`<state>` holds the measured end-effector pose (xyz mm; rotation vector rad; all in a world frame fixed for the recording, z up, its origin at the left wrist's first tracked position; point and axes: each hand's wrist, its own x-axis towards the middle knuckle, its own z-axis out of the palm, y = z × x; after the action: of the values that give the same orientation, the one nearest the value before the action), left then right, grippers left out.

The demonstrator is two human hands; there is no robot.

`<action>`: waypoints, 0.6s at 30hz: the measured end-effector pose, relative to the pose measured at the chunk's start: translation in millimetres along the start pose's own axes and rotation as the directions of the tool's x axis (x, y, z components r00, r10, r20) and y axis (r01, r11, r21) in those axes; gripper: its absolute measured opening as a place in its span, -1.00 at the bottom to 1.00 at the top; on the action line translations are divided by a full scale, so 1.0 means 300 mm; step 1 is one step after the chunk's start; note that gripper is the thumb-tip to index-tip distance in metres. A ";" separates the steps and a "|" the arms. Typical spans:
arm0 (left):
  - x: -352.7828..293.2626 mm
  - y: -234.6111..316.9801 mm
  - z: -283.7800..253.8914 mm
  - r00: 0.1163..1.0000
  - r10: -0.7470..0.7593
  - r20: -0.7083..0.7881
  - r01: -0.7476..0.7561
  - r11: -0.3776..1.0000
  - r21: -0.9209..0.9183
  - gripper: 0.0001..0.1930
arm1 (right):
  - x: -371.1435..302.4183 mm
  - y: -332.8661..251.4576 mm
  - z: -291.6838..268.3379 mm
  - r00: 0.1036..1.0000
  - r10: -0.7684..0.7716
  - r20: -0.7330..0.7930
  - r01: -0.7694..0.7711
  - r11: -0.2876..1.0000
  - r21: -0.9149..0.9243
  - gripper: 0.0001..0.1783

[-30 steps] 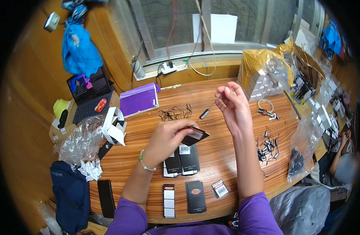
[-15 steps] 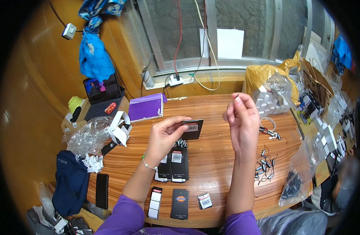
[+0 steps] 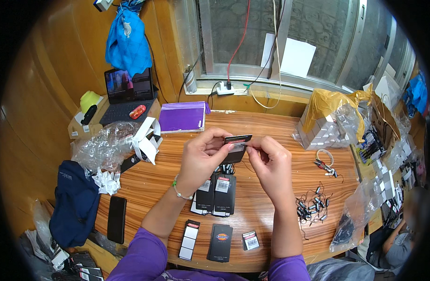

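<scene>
My left hand (image 3: 202,155) is closed on a black hang tag (image 3: 233,156) with a red strip and a white label, held upright above the table. At the tag's right edge, my right hand (image 3: 274,169) pinches with thumb and forefinger; what lies between them is too small to make out. Below the held tag lie stacks of black hang tags (image 3: 223,199) with white labels, and black cords with grey ends are partly hidden behind it. Nearer me are a long tag with white panels (image 3: 189,240), a plain black tag (image 3: 219,242) and small square labelled cards (image 3: 250,240).
A tangle of black cords (image 3: 313,206) lies on the right, beyond it small pliers (image 3: 323,166). Plastic-wrapped white boxes (image 3: 315,131) stand back right. At left are a phone (image 3: 116,219), navy cloth (image 3: 72,203), clear plastic, a laptop (image 3: 126,110) and a purple folder (image 3: 181,117).
My right hand has come down and left from its raised position to the edge of the tag. My left hand still holds the tag. The whole view has shifted slightly.
</scene>
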<state>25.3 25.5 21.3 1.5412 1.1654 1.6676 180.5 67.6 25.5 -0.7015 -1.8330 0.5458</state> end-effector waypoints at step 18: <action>-0.006 0.007 0.002 0.971 0.235 0.034 -0.235 0.929 0.287 -0.87 | -0.016 -0.005 0.050 0.937 0.345 0.048 -0.336 0.860 0.384 -0.93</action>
<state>26.5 23.2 22.2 1.9280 1.3145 1.7041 167.4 62.5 18.3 -0.7569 -1.5170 1.0974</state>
